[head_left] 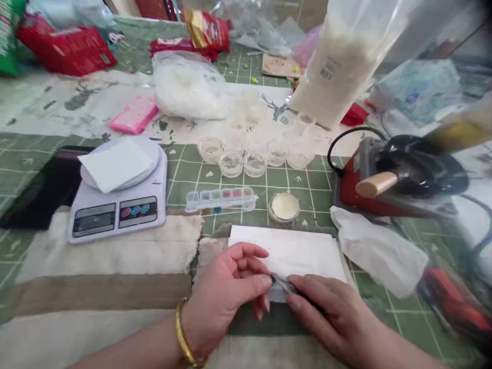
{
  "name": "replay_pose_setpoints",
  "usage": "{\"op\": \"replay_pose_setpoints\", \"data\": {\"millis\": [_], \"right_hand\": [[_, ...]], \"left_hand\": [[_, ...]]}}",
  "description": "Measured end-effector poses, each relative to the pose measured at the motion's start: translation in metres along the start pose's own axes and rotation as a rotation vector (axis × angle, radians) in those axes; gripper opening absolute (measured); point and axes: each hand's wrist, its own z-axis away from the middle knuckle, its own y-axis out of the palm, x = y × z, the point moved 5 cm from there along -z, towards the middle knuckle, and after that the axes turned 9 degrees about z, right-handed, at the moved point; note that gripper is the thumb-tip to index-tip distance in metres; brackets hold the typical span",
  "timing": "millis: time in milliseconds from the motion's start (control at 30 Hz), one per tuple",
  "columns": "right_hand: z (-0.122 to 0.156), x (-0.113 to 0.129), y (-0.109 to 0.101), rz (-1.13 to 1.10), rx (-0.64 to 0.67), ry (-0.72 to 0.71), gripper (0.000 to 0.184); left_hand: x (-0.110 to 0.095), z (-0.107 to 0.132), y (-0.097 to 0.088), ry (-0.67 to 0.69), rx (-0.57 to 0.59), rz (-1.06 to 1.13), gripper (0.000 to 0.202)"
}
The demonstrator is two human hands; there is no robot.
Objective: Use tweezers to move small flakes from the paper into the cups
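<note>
My left hand (226,292), with a gold bangle at the wrist, and my right hand (330,312) meet at the near edge of a white sheet of paper (295,251). Both pinch a small thin dark, shiny object (282,283) between fingertips; I cannot make out what it is. The left thumb and forefinger close on one end. My right fingers close on the other end, with a dark slim part running under them.
Behind the paper lie a small round tin of pale wax (283,207), a strip of colour pots (221,199) and several small clear cups (246,159). A white kitchen scale (119,192) stands left. A red hot plate with a black pan (400,171) and crumpled tissue (378,251) sit right.
</note>
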Motion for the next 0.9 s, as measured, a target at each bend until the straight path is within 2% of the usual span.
{"op": "replay_pose_setpoints", "data": {"millis": [900], "right_hand": [[0.0008,-0.0005,-0.0010,-0.028,0.049,0.047,0.020]], "left_hand": [[-0.0015,0.0032,-0.0020,0.017,0.017,-0.014,0.035]]}}
